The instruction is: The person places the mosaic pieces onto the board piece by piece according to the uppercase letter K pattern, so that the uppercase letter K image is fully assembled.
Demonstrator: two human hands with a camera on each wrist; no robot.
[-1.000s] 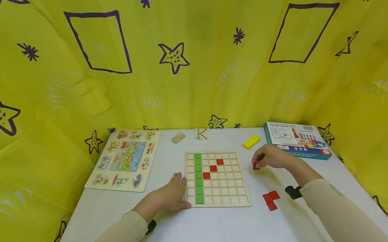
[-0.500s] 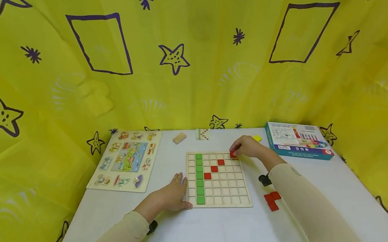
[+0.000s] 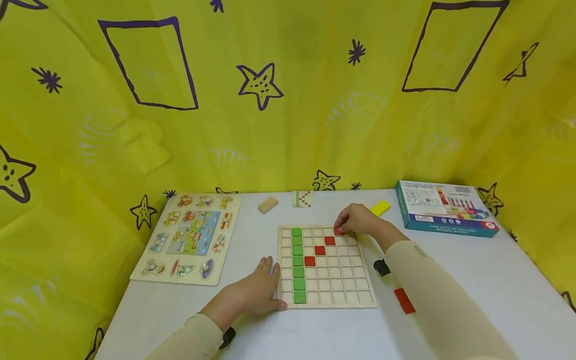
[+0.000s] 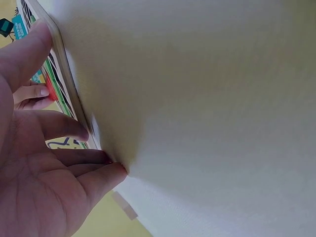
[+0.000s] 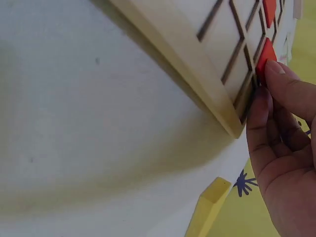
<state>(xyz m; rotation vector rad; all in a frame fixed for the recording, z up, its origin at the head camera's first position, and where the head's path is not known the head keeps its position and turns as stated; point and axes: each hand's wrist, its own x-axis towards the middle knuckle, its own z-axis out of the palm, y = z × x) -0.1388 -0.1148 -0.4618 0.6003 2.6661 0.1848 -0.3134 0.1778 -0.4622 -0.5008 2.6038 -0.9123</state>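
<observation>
A wooden grid board [image 3: 346,282] lies on the white table, with a column of green square tiles [image 3: 298,272] near its left side. Red tiles [image 3: 320,250] run diagonally up to the right from that column. At the far edge of the board, my right hand [image 3: 359,219] pinches a red square tile [image 5: 267,57] between thumb and fingers, over a cell of the top row. Along the board's left edge rests my left hand [image 3: 257,289], its thumb at the near left corner. The left wrist view shows those fingers extended against the board's side.
Loose red tiles [image 3: 404,300] lie right of the board, partly behind the right sleeve. Behind the board are a pattern card [image 3: 303,199], a wooden block [image 3: 268,204] and a yellow block [image 3: 380,208]. A box [image 3: 450,208] stands back right, a picture puzzle [image 3: 228,238] left.
My right hand has carried the red tile leftward from beside the board, past the far right corner, to the top row. The left hand has stayed at the board's left edge.
</observation>
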